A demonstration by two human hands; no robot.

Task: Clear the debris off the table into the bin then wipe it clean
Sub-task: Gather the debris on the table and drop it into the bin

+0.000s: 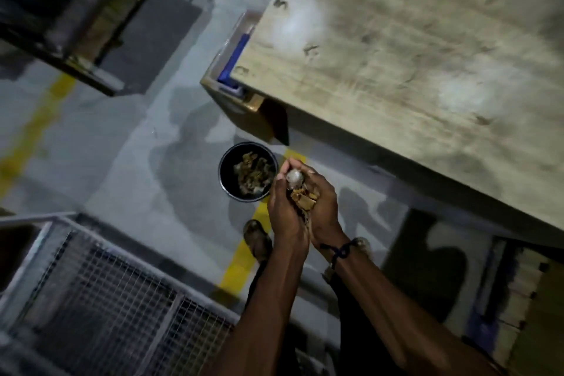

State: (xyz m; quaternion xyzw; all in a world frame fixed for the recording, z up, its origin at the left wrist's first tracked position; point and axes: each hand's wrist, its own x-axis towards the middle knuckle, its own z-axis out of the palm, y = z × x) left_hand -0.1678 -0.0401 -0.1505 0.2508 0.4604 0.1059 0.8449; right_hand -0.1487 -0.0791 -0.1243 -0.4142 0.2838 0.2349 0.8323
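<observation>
Both my hands are cupped together just right of a small round black bin [227, 189] that stands on the floor. My left hand [285, 210] and my right hand [325, 207] hold a heap of debris [300, 194] between them: tan scraps and a pale crumpled lump. More brown and pale scraps lie inside the bin. The wooden table [412, 64] fills the upper right; small dark marks show on its top near the left edge.
A box [222, 82] with a blue item inside sits under the table's left corner. A wire-mesh cage [106, 293] stands at lower left. Yellow floor lines run past the bin. My sandalled foot [258, 241] is below the bin. Dark racking is at upper left.
</observation>
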